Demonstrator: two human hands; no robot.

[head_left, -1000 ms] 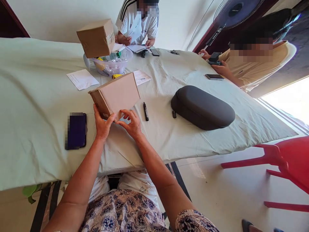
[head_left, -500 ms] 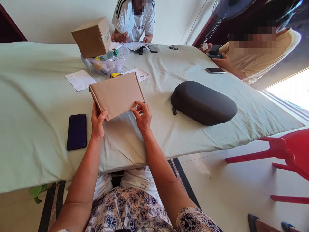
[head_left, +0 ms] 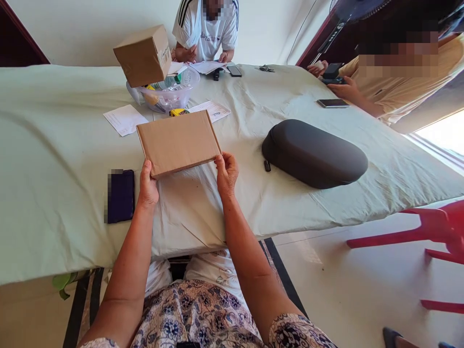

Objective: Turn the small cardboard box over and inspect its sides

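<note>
Long table (head_left: 54, 145) under a pale green cloth, creased, takes up most of the room as seen from the seated person's side. Two other people sit at its far end and far right corner, busy with papers and phones of their own. Largest loose item: a dark oval zip case (head_left: 315, 153), right of centre, well apart from the hands. Next, a cube carton (head_left: 143, 55) perched on the rim of a clear plastic bowl (head_left: 170, 99) at the far side. In front of the seated person, the flat cardboard box (head_left: 178, 142) is held over the cloth, broad face up and tilted toward them. Whether its far edge rests on the cloth I cannot tell from here. Left hand (head_left: 148, 186) is closed on the near left corner, thumb up against the edge. Right hand (head_left: 226, 173) is curled round the near right corner, fingers pinching it. Judgement on handling: the box looks light and stiff with a matte skin, so little slip. Grip is best at opposite corners or short edges, since the wide faces would likely dent under a squeeze. A dark phone (head_left: 121, 195) lies just left of the left wrist. A paper slip (head_left: 125, 119) lies beyond the box, near the bowl.
</note>
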